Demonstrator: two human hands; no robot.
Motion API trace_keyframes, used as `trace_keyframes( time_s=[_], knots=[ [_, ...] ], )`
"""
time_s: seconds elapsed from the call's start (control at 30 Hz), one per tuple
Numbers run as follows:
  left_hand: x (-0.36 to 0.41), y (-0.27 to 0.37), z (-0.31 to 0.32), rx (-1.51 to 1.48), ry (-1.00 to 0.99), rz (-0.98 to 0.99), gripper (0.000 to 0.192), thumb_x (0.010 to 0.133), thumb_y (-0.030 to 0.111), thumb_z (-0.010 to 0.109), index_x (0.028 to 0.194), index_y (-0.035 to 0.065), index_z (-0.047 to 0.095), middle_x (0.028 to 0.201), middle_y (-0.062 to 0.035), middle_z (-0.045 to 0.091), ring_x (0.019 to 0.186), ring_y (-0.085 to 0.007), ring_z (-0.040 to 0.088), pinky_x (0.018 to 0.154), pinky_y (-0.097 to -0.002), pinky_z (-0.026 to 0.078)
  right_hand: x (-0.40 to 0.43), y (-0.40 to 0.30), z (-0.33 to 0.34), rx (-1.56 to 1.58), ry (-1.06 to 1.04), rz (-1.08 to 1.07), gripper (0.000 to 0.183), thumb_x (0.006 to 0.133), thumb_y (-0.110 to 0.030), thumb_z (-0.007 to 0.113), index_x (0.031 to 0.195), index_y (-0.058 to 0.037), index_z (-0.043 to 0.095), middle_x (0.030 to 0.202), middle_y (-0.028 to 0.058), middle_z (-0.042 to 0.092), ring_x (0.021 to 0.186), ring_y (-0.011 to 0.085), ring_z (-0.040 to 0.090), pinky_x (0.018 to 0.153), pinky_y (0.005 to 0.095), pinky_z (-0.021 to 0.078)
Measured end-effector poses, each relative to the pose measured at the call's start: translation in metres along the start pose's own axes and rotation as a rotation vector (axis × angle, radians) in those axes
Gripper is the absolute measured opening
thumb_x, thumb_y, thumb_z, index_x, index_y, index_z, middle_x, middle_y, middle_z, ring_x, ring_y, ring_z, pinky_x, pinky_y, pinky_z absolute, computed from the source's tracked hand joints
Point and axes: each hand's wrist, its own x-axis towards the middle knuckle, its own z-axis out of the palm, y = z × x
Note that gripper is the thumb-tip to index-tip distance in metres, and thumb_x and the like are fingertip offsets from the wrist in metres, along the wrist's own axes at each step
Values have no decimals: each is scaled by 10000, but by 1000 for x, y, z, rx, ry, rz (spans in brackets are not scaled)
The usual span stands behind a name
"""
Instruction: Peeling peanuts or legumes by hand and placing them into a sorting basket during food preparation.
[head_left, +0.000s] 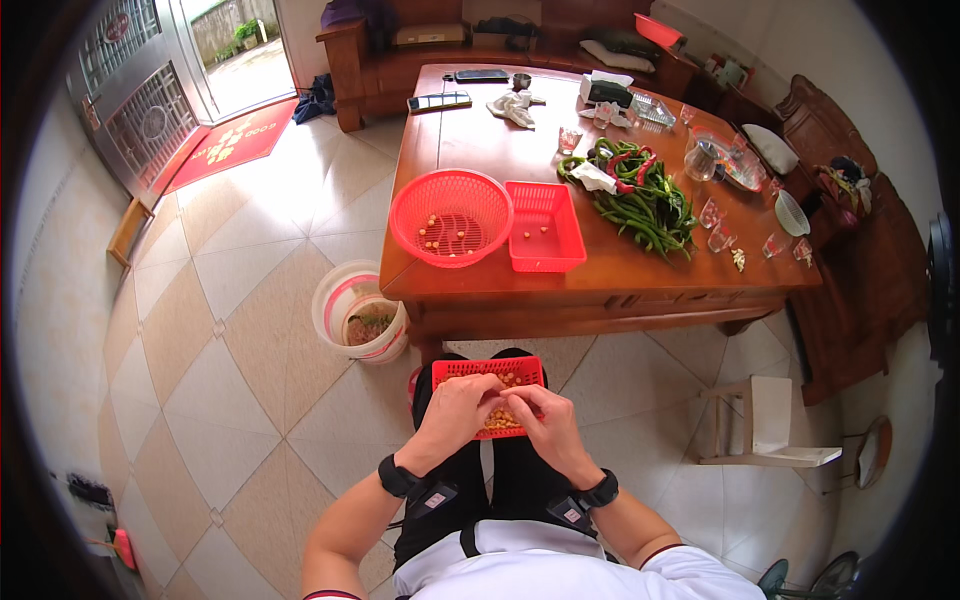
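Note:
A red plastic basket (487, 366) with many small yellowish pieces, perhaps seeds or nuts, rests on my lap. Over it, my left hand (463, 403) and my right hand (541, 416) meet at the fingertips. Whatever may be between the fingers is too small or hidden to tell. In front, on the wooden table (480, 289), a round red plastic colander (451, 187) holds several round pale pieces. A rectangular red basket (546, 255) beside it has a few similar pieces.
Green and red chili peppers (645, 202) lie heaped on the table, with small glasses, a teapot (701, 161), a tissue box (607, 91) and phones (440, 101) around. A white bucket (360, 311) with scraps stands on the floor at the left, a small white chair (769, 420) at the right.

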Motion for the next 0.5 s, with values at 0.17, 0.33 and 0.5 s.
trace_keyframes(
  time_s=[0.17, 0.33, 0.5],
  knots=[
    [-5, 6, -9, -409, 42, -197, 154, 905, 90, 684, 998, -32, 702, 856, -120, 730, 784, -167, 712, 738, -285, 555, 3, -5, 2, 8, 9, -26, 172, 932, -69, 657, 1082, 13, 677, 941, 84, 688, 809, 136, 658, 735, 264, 534],
    [-8, -3, -4, -652, 46, -305, 210, 965, 116, 648, 1061, -61, 704, 904, -56, 722, 809, -96, 669, 741, -237, 553, 5, -5, 9, 17, 34, -90, 231, 899, -57, 704, 1123, -28, 659, 922, 80, 659, 774, 153, 650, 671, 264, 516],
    [-10, -9, -1, -928, 1, -384, 222, 982, 123, 631, 1108, -47, 697, 934, -66, 718, 824, -102, 678, 746, -236, 566, 9, -7, 8, 18, 41, -78, 227, 893, -51, 706, 1115, -31, 665, 909, 71, 640, 770, 147, 642, 665, 264, 513]
  ],
)
